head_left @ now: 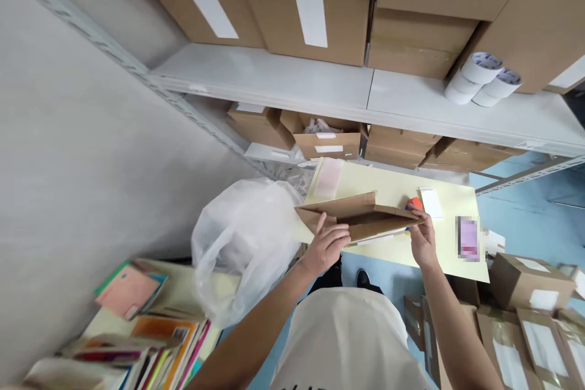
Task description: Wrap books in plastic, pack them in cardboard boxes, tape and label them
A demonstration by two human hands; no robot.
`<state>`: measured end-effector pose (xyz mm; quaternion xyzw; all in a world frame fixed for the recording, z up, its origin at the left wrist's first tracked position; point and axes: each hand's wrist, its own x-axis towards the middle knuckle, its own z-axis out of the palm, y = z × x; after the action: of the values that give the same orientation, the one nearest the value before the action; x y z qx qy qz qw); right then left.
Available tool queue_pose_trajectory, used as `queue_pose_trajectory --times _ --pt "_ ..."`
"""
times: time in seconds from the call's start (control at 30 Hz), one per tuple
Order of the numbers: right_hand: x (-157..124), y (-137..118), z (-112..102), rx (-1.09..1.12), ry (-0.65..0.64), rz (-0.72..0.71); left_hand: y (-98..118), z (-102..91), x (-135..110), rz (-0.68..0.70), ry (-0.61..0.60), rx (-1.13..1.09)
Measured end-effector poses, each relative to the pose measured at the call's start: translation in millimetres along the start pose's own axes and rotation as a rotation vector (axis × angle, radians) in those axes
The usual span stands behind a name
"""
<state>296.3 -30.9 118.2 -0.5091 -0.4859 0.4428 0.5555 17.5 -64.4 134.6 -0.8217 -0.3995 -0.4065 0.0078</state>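
Observation:
A narrow brown cardboard box (361, 204) is held up over the pale yellow table (448, 256), its open side facing me. My left hand (326, 244) grips the near wall at the left, with the thumb over the edge. At the right end, my right hand (421, 234) pinches the corner of the same box. Just behind that hand is an orange and blue object (415, 202), partly covered, whose kind I cannot make out. A white card (431, 202) lies beside it on the table. The inside of the box is mostly in shadow.
A big translucent plastic bag (247, 237) hangs left of the table. Books (169, 353) are stacked at lower left. Shelves ahead carry large cartons (315, 6) and tape rolls (479, 76). Labelled parcels (532, 283) are piled at right. A pink sheet (329, 177) lies on the table.

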Motion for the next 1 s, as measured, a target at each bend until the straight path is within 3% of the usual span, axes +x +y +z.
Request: queue_pose_trajectory --times 0.17,0.27,0.4,0.5,0.6,0.67,0.77,0.87,0.93,1.0 --pt "1.8 -6.9 3.2 0.012 -0.022 0.129 -30.3 19.3 0.8 0.119 -0.084 -0.193" --pt "1.6 -8.7 4.7 -0.044 0.038 0.266 -41.6 25.3 0.5 0.148 -0.141 -0.280" --pt "4.4 -13.6 2.5 -0.210 0.046 0.370 -45.7 22.9 -3.2 0.157 -0.223 -0.335" --pt "7.5 -15.2 0.4 -0.419 -0.038 0.356 -40.6 19.5 -13.2 0.106 -0.272 -0.341" --pt "7.3 -10.5 0.9 -0.628 -0.156 0.267 -27.6 17.4 -26.6 -0.058 -0.292 -0.307" --pt "4.7 -4.4 2.8 -0.737 -0.155 0.182 -17.1 17.7 -34.0 -0.203 -0.250 -0.284" --pt "-1.9 5.4 6.8 -0.843 -0.081 0.077 -7.2 22.7 -38.2 -0.473 -0.055 -0.286" --pt "-10.6 12.7 10.3 -0.871 -0.049 0.033 -10.2 32.1 -32.7 -0.884 0.141 -0.308" --pt "-16.7 15.7 11.1 -0.864 -0.026 0.039 -17.8 38.7 -27.4 -1.122 0.135 -0.367" --pt "-21.9 17.1 10.4 -0.854 0.001 0.060 -27.0 44.3 -23.9 -1.194 0.057 -0.469"
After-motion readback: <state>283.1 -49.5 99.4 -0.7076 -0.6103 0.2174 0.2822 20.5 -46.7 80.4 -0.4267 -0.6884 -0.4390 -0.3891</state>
